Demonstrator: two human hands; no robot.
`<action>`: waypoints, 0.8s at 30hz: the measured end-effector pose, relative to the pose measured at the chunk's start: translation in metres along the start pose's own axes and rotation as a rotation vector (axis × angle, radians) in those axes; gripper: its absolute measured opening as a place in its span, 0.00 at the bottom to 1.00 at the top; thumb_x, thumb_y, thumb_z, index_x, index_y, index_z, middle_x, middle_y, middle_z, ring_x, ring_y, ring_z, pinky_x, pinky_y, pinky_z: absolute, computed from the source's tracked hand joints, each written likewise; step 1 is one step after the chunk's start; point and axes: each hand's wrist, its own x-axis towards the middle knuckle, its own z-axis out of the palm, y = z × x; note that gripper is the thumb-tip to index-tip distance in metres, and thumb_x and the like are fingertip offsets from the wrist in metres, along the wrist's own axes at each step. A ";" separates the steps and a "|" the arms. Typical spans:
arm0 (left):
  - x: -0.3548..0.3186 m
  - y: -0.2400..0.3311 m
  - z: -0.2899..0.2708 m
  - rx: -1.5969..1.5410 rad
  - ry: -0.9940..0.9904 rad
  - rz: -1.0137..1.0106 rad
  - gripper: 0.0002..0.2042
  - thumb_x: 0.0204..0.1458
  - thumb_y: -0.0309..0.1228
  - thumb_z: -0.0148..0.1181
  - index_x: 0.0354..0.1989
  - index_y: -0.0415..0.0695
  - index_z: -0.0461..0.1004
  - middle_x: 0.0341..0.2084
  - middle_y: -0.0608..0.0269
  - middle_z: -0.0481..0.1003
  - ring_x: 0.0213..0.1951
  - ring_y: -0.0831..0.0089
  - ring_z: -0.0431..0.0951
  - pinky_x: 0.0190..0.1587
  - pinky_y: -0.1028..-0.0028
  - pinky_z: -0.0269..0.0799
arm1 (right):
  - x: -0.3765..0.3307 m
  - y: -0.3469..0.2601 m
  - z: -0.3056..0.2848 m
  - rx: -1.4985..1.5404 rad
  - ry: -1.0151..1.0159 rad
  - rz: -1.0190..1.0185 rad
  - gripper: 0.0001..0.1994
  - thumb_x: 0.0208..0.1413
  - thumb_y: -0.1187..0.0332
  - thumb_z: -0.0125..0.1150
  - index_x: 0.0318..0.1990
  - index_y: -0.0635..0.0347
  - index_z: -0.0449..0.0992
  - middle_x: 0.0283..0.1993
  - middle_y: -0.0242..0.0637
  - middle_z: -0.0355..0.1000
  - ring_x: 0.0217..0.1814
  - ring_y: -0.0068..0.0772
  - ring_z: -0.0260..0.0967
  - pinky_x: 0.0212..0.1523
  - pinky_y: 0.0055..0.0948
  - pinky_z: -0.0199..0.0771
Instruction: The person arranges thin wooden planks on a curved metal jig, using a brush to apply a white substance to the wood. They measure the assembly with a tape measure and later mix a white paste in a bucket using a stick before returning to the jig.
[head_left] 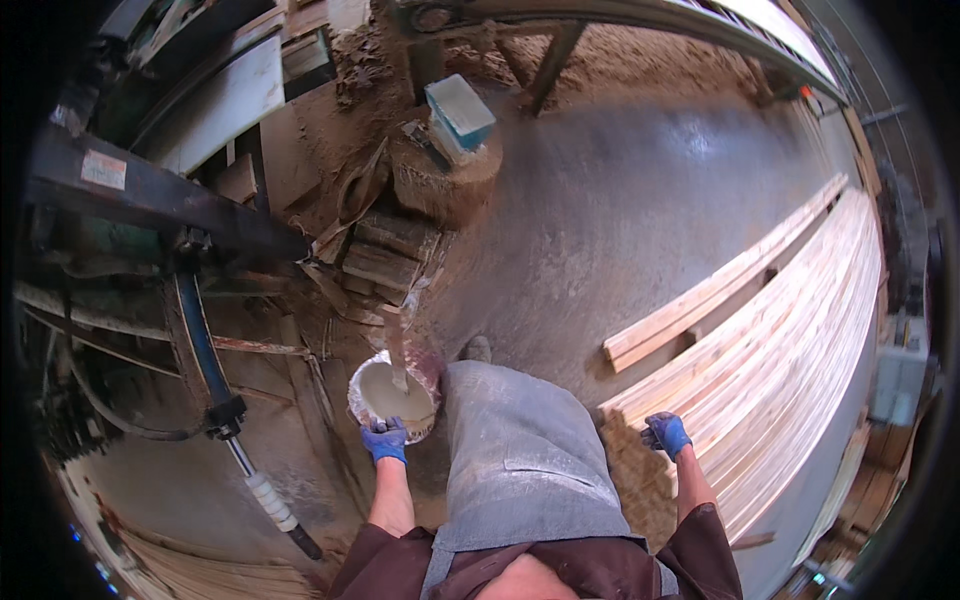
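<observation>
A round bucket [424,364] with a crusted whitish rim stands by my left leg. Pale grey paste [385,392] lies inside it, and a flat wooden stick [394,335] leans up out of the paste. My left hand [385,438], in a blue glove, is closed on the bucket's near rim. Over on the right, my right hand [666,433], also blue-gloved, hovers by the end of a stack of long wooden strips [770,345]. Its fingers are loosely bent and apart, with nothing visible in them; whether it touches the stack I cannot tell.
A dark machine beam [160,195] and a cylinder [200,330] jut in from the left. Ahead, a blue-and-white tub [460,112] sits on a dusty stump-like block [440,190]. Wood blocks [385,250] lie below it. Two boards [720,280] edge the stack across the concrete floor [590,200].
</observation>
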 end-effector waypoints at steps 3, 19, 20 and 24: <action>0.002 -0.056 0.049 0.094 -0.141 -0.051 0.20 0.53 0.56 0.50 0.45 0.56 0.69 0.42 0.67 0.73 0.53 0.62 0.70 0.58 0.53 0.62 | 0.023 -0.095 -0.006 -0.143 -0.008 -0.101 0.12 0.62 0.59 0.58 0.45 0.57 0.74 0.30 0.39 0.78 0.22 0.29 0.74 0.20 0.26 0.72; -0.150 -0.118 0.085 0.515 -0.160 0.144 0.26 0.61 0.55 0.47 0.55 0.47 0.68 0.47 0.54 0.75 0.48 0.54 0.77 0.48 0.50 0.73 | 0.188 -0.407 0.019 -0.453 -0.412 -0.251 0.13 0.62 0.59 0.58 0.46 0.58 0.75 0.36 0.42 0.80 0.29 0.36 0.78 0.27 0.31 0.77; -0.157 -0.133 0.076 0.501 -0.133 0.163 0.26 0.61 0.55 0.47 0.55 0.46 0.68 0.47 0.53 0.76 0.46 0.53 0.78 0.47 0.49 0.74 | 0.193 -0.444 0.035 -0.448 -0.482 -0.336 0.11 0.61 0.61 0.58 0.43 0.58 0.76 0.34 0.41 0.80 0.28 0.35 0.78 0.25 0.31 0.75; -0.167 -0.231 0.086 0.466 -0.117 0.040 0.20 0.61 0.51 0.48 0.47 0.47 0.70 0.39 0.51 0.78 0.41 0.51 0.79 0.42 0.49 0.76 | 0.173 -0.610 0.128 -0.859 -0.476 -1.072 0.10 0.60 0.63 0.57 0.40 0.61 0.76 0.38 0.47 0.78 0.38 0.45 0.77 0.35 0.39 0.75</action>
